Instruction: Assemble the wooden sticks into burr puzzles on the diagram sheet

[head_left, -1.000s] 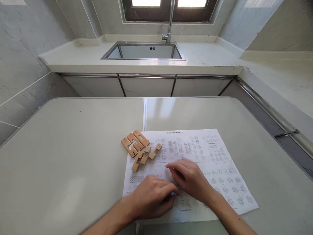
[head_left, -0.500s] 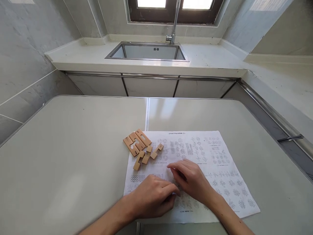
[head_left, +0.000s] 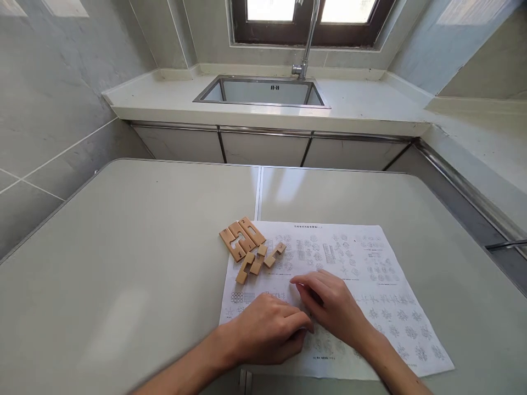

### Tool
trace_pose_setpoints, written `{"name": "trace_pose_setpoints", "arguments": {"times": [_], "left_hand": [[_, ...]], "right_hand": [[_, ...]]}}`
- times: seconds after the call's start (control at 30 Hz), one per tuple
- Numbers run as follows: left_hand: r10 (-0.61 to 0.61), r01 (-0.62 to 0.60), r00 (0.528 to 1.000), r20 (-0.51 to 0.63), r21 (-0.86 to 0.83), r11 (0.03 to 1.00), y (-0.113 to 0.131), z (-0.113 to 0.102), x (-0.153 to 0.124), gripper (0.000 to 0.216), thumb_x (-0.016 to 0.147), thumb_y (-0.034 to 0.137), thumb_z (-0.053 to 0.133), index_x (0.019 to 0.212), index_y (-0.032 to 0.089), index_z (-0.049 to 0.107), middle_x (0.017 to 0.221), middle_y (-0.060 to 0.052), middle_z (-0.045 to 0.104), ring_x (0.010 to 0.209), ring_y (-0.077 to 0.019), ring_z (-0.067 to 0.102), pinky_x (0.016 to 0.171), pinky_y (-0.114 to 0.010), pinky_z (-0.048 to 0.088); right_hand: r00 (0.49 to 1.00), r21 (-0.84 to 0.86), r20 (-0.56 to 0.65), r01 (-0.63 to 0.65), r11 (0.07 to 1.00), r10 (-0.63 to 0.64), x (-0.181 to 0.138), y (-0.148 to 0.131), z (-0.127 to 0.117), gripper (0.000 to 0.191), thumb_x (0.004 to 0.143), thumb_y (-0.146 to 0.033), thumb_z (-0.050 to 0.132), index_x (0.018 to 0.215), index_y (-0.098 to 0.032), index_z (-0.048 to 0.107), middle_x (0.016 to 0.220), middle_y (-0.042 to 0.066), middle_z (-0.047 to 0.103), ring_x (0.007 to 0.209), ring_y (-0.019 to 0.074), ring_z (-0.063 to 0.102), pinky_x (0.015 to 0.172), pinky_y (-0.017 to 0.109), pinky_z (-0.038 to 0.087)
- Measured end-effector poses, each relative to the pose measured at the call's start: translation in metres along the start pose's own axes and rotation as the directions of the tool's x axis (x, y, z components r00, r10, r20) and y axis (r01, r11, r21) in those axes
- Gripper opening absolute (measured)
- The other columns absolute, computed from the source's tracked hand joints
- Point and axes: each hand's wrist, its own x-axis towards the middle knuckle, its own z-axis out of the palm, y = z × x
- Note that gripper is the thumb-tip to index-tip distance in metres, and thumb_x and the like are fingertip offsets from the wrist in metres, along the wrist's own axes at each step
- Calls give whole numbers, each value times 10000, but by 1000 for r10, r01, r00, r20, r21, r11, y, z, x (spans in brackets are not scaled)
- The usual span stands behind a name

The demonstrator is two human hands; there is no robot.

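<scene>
A printed paper sheet [head_left: 362, 263] covered with small diagrams lies on the pale table [head_left: 123, 263]. Both hands rest on its near part, fingertips meeting. My left hand [head_left: 267, 332] is curled, thumb and fingers pressed together against the sheet. My right hand [head_left: 331, 307] is bent with fingers pinched down beside it. Whatever lies between the fingertips is hidden. Several notched wooden puzzle pieces [head_left: 249, 249] lie at the sheet's far left corner, a hand's length beyond my left hand; three flat ones sit side by side.
Beyond the table runs a white counter [head_left: 370, 104] with a steel sink [head_left: 263, 93] and a tap [head_left: 307, 44] under a window. Grey tiled walls stand left and right. A metal rail [head_left: 465, 189] edges the right side.
The view has shifted, so everything sits slightly further right in the frame. Both hands keep the same pose on the sheet; the wooden pieces have not moved.
</scene>
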Motion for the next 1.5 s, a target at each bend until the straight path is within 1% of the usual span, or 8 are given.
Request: {"name": "trace_pose_setpoints", "arguments": {"times": [0.2, 0.37, 0.4, 0.5, 0.53, 0.7, 0.83, 1.5], "left_hand": [[34, -35, 996, -87, -19, 999, 6, -1, -1, 224, 855, 95, 575, 981, 218, 713, 712, 36, 760, 599, -135, 687, 541, -247, 446], [14, -20, 946, -324, -16, 1000, -5, -38, 3, 209, 895, 95, 569, 984, 217, 714, 632, 59, 690, 517, -87, 599, 566, -218, 460], [-60, 62, 908, -414, -8, 998, -13, -49, 3, 190, 917, 117, 577, 1001, 213, 719, 660, 51, 697, 515, -84, 582, 567, -214, 467], [-317, 433, 657, -684, -2, 901, -42, -79, -2, 165, 982, 206, 569, 1042, 207, 722, 827, -7, 738, 701, -143, 644, 683, -267, 528], [-334, 490, 629, -702, 24, 871, -52, -87, -6, 175, 1003, 244, 559, 1056, 209, 722, 905, -30, 747, 820, -178, 668, 779, -309, 551], [-322, 457, 808, -493, 178, 872, -89, -101, -28, 270, 1027, 370, 570, 1216, 256, 726, 1373, -86, 655, 1281, -283, 572, 1136, -487, 465], [-340, 419, 870, -358, 172, 892, -95, -94, -32, 345, 1049, 399, 546, 1337, 291, 702, 1555, -84, 543, 1445, -297, 467, 1207, -522, 402], [-376, 495, 838, -395, 262, 829, -106, -91, -31, 403, 1094, 435, 422, 1305, 278, 727, 1518, -78, 613, 1341, -295, 583, 1146, -537, 472]], "right_hand": [[1000, 6, -7, 12, 1000, -12, -2, 2, 1, 181, 1038, -152, 539, 1074, -237, 695, 883, 39, 785, 758, 197, 713, 698, 333, 528], [1000, -12, 1, 31, 999, -31, -2, 3, 0, 182, 1037, -157, 545, 1081, -234, 704, 904, 51, 797, 770, 207, 726, 706, 343, 542], [999, -13, 5, 33, 999, -33, -2, 2, -1, 183, 1036, -158, 546, 1086, -234, 704, 905, 50, 798, 770, 208, 728, 707, 344, 546], [999, -22, 7, 42, 999, -42, -1, 2, -1, 192, 1034, -160, 542, 1088, -235, 710, 902, 54, 802, 765, 211, 736, 701, 343, 560], [999, -25, 2, 45, 999, -45, -1, 2, -1, 195, 1032, -161, 541, 1086, -235, 712, 906, 58, 804, 767, 213, 739, 703, 344, 564], [999, -43, -12, 48, 998, -49, -2, 2, 0, 201, 1021, -174, 541, 1060, -235, 729, 886, 58, 803, 757, 212, 743, 697, 337, 568], [1000, -42, -12, 20, 999, -20, -2, 1, 0, 205, 1013, -180, 544, 1061, -234, 735, 798, 28, 762, 700, 195, 701, 674, 321, 540], [1000, -24, -5, -1, 1000, 1, -1, -1, 0, 198, 1024, -181, 542, 1063, -230, 730, 754, 13, 729, 679, 195, 664, 656, 321, 518]]}}
